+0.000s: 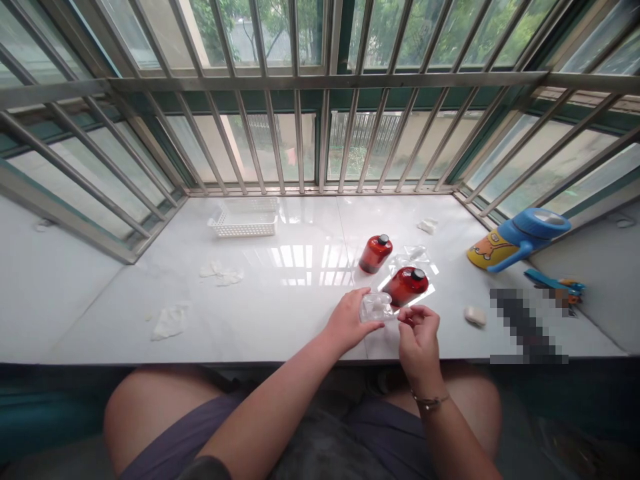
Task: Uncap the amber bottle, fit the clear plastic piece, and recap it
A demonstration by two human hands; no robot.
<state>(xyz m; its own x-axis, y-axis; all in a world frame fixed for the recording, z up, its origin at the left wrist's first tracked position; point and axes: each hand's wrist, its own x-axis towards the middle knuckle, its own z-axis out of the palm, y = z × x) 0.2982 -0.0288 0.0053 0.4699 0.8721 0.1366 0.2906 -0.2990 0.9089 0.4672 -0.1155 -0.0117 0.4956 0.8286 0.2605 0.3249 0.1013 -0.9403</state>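
Note:
My left hand grips a small clear plastic case above the front part of the white ledge. Something whitish shows inside the case, but I cannot make out what. At the case's right corner, my right hand is closed in a pinch. Whatever its fingertips hold, if anything, is too small to name. Just behind the case stands a red-brown bottle with a black cap. A second red-brown bottle is farther back and to the left. Another clear plastic piece lies beside the bottles.
A white perforated basket sits at the back left. Crumpled tissues lie at left. On the right are a blue-and-yellow flask, a pale rounded block and blue-and-orange tools. Metal bars enclose the ledge.

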